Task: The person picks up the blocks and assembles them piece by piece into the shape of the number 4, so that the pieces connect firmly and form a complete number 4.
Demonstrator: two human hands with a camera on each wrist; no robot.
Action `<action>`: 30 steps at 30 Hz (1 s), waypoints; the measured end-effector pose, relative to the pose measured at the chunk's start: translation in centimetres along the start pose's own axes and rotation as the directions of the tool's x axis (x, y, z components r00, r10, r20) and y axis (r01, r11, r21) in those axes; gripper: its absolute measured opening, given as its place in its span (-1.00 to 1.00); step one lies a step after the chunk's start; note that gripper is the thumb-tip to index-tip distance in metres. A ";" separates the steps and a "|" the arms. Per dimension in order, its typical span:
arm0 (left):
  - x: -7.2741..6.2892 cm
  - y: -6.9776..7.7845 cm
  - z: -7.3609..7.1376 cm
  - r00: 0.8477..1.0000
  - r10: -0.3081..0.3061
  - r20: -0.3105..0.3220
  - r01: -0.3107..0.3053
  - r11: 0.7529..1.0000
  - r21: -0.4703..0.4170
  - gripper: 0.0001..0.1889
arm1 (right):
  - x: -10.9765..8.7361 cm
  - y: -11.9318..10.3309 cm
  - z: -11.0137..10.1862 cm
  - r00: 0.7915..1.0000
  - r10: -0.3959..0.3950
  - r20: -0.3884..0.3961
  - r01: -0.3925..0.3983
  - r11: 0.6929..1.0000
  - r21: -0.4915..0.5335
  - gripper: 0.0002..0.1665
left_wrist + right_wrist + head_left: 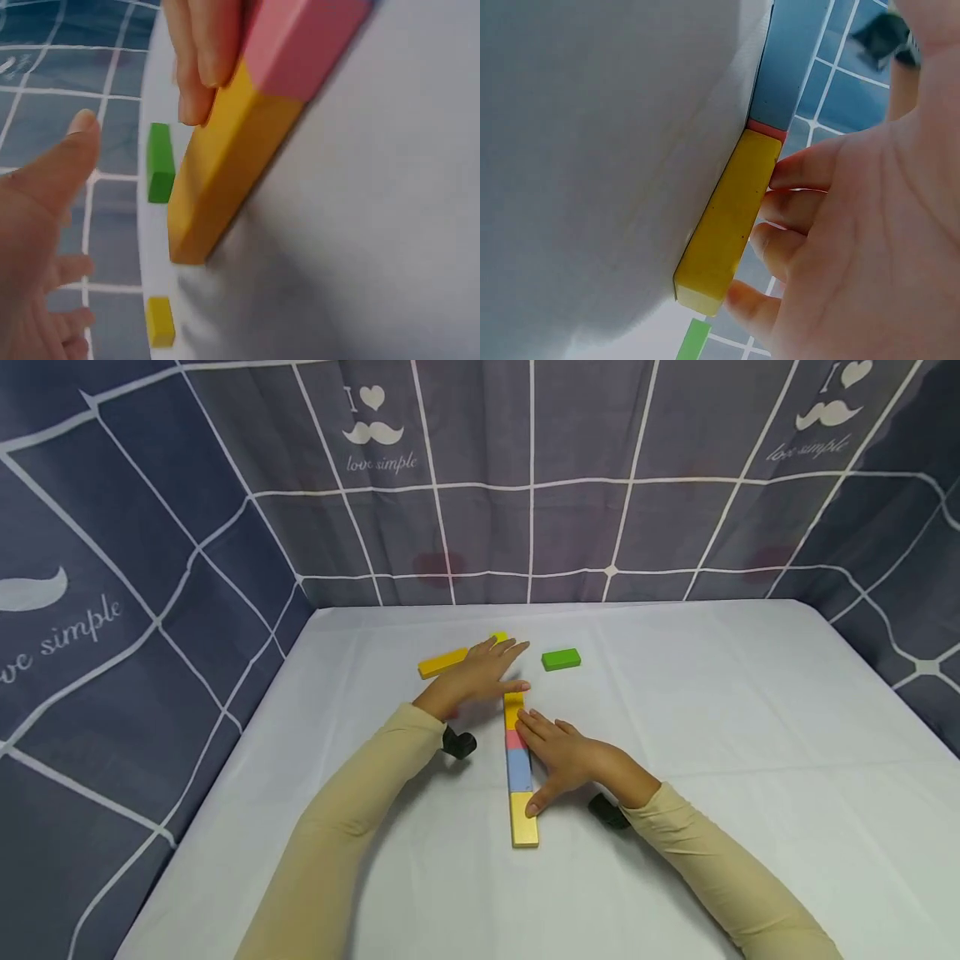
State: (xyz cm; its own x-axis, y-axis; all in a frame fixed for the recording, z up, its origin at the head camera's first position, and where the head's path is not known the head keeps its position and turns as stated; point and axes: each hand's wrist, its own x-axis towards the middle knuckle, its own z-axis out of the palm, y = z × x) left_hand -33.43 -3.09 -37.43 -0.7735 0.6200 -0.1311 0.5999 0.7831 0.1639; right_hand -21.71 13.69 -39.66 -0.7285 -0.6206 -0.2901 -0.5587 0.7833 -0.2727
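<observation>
A straight row of blocks lies end to end on the white table: an orange-yellow block (513, 712) at the far end, then a pink block (515, 740), a blue block (518, 770) and a pale yellow block (524, 827) nearest me. My right hand (568, 758) rests along the row's right side, fingers extended against it, thumb by the pale yellow block. In the right wrist view its fingertips touch the orange-yellow block (727, 217). My left hand (478, 678) hovers past the row's far end, fingers spread and holding nothing. It partly covers another orange-yellow block (441, 663).
Beyond the row lie a green block (561, 659) on the right and a small yellow block (499, 636), partly hidden by the left hand. Black wrist devices (459, 742) sit under the wrists. A dark grid-patterned curtain (480, 527) borders the table's back and sides.
</observation>
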 end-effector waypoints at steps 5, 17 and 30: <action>2.5 0.7 -0.6 0.997 0.066 0.041 -0.071 0.987 0.144 -0.32 | 0.1 -0.2 -0.2 1.000 0.003 0.013 -0.003 1.000 0.005 0.52; 6.0 0.5 -0.6 0.964 0.167 0.208 -0.246 0.861 0.446 -0.32 | 0.0 -0.2 -0.5 0.999 0.024 0.041 -0.024 1.000 0.004 0.52; 5.0 -0.6 -1.3 0.960 0.070 0.270 -0.172 0.911 0.375 -0.39 | -0.1 -0.1 -0.7 1.000 0.023 0.021 -0.023 0.999 0.023 0.52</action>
State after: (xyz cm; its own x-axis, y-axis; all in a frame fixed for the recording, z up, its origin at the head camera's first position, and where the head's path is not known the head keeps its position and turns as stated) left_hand -37.96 -0.55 -36.96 -0.6454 0.6635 -0.3785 0.7563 0.6246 -0.1947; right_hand -21.88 13.67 -38.99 -0.7324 -0.6032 -0.3159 -0.5322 0.7965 -0.2870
